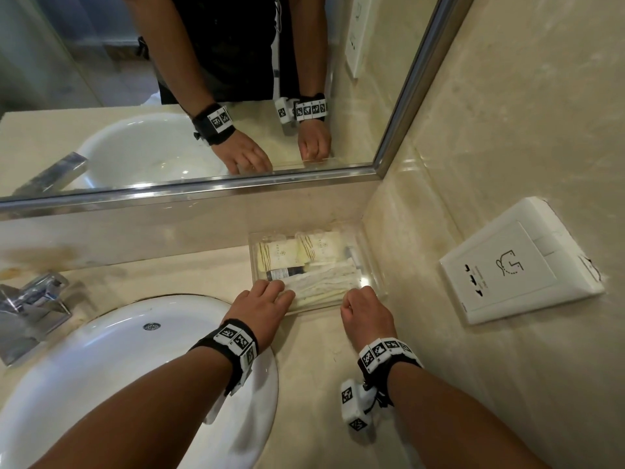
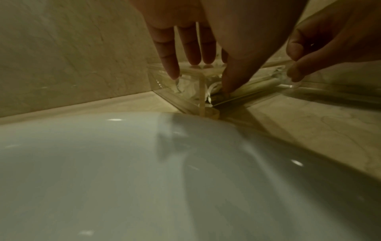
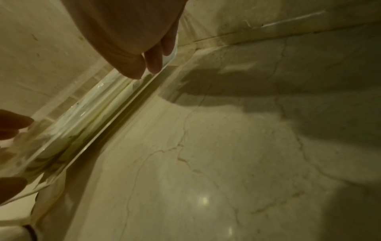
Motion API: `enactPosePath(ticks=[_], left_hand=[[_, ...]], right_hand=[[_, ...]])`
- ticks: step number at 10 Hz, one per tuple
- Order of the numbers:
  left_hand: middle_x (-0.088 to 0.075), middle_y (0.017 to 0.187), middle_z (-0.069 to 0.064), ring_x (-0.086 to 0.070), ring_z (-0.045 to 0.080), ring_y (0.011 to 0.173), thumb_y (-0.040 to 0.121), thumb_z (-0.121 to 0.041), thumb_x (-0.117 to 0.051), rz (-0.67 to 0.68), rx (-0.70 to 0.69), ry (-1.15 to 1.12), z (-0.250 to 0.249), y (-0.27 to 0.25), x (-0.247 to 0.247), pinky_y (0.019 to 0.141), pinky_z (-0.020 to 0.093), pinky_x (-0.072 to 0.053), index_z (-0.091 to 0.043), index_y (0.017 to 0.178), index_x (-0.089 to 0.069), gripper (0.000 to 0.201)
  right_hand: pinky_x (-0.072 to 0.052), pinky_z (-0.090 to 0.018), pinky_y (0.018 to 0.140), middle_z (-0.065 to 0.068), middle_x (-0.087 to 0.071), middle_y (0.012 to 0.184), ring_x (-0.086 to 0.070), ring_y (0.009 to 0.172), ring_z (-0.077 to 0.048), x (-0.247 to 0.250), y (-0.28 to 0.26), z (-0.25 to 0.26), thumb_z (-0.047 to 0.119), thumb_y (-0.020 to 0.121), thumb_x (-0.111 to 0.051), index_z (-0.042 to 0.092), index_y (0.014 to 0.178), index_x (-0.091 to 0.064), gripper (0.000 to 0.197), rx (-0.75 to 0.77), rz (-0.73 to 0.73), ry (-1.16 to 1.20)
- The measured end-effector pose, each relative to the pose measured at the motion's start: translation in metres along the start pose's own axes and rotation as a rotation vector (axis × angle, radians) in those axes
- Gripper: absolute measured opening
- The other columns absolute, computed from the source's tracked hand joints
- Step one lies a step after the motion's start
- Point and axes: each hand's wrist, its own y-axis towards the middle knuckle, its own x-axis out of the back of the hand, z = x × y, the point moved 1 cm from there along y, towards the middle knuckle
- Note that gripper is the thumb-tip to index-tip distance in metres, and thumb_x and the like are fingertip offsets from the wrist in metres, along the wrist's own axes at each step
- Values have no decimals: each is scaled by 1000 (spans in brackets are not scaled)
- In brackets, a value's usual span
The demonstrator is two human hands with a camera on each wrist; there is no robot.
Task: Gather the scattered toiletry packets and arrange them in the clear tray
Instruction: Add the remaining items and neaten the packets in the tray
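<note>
The clear tray [image 1: 371, 262] sits in the counter's back right corner, against both walls. Inside lie cream toiletry packets [image 1: 318, 252], a small dark tube [image 1: 285, 273] and white wrapped pieces. My left hand [image 1: 274, 293] rests on the tray's near left corner, its fingers [image 2: 191, 52] straight over the contents and its thumb down at the near wall [image 2: 164, 92]. At the near right corner my right hand [image 1: 359, 299] has its fingers curled and pinches the rim, as the left wrist view shows [image 2: 296, 71]. The right wrist view looks along the tray's near wall [image 3: 115, 110] under that hand [image 3: 144, 65].
A white sink [image 1: 250, 394] lies to the left under my left forearm, with a chrome faucet [image 1: 33, 306] behind it. A mirror [image 1: 203, 96] runs along the back wall. A white socket plate [image 1: 521, 262] is on the right wall. Bare beige counter [image 1: 314, 367] lies in front of the tray.
</note>
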Motion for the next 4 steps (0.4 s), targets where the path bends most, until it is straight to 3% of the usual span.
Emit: enactPosePath(ticks=[2,3,4], left_hand=[[-38,141,3,-38,29,127,85,-10,-57,52,34,-16,-8,0,8,84,37,-49,-25,141,-38,61],[-41,139,2,-39,26,124,84,-11,-53,49,57,-36,-10,1,12,83,36,-50,-27,138,-39,58],[-40,142,1,-37,25,127,85,-18,-53,55,108,-92,-7,-8,20,90,36,-48,-29,138,-40,56]], right_hand=[[-40,-26,64,10,-43,96,-50,71,-13,4,-2,2,20,94,-51,27,85,-50,12,7,34,6],[-44,-28,67,10,-44,101,-53,75,-14,7,-6,3,22,93,-53,27,90,-53,6,14,58,-4],[-48,-30,72,9,-49,109,-57,82,-15,12,-11,9,25,92,-54,28,98,-55,7,51,55,17]])
